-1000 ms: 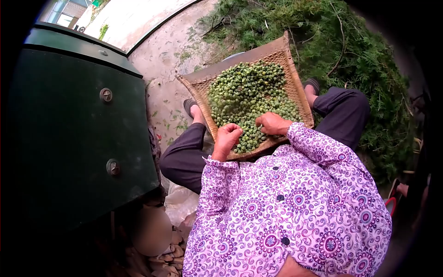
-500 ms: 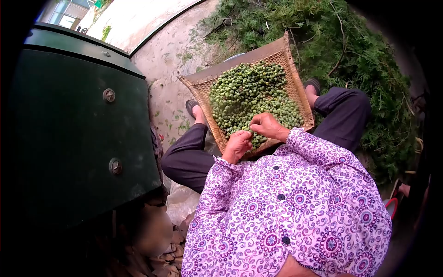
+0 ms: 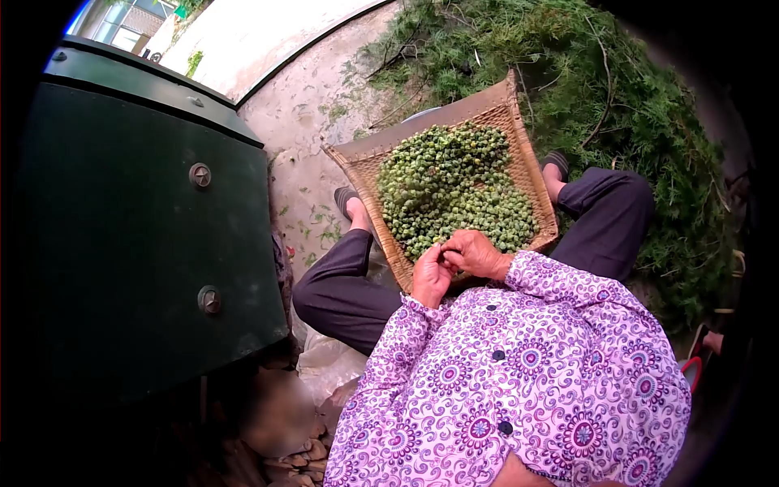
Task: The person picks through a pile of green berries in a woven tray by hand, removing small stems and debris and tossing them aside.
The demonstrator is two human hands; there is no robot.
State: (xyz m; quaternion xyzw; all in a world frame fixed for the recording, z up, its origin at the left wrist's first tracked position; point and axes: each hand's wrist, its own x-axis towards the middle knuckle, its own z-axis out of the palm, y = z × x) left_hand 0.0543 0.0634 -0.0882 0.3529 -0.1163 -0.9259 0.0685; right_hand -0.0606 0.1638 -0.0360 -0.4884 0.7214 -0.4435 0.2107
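Observation:
A woven wicker scoop basket (image 3: pixel 375 172) lies between the legs, its wide edge away from the body. Small green knobbly cones or seed pods (image 3: pixel 454 183) are heaped over its bottom. At the near rim my left hand (image 3: pixel 431 274) is closed, thumb and fingertips pinched together. My right hand (image 3: pixel 477 253) meets it from the right, fingers curled in and fingertips touching the left hand's. Whatever sits between the fingertips is too small and too covered to name. Both hands are just above the cones closest to the body.
Cut evergreen branches (image 3: pixel 641 138) are piled to the right. A dark green metal box (image 3: pixel 146 235) with star-shaped studs stands at the left. Beside the left knee lie a pale plastic bag (image 3: pixel 329 361) and wood pieces (image 3: pixel 304 458). Another person's foot (image 3: pixel 712 341) shows at far right.
Both hands have drawn back slightly toward the body, and their fingertips are now pressed together instead of slightly apart. The whole view has shifted a little, so the basket appears lower.

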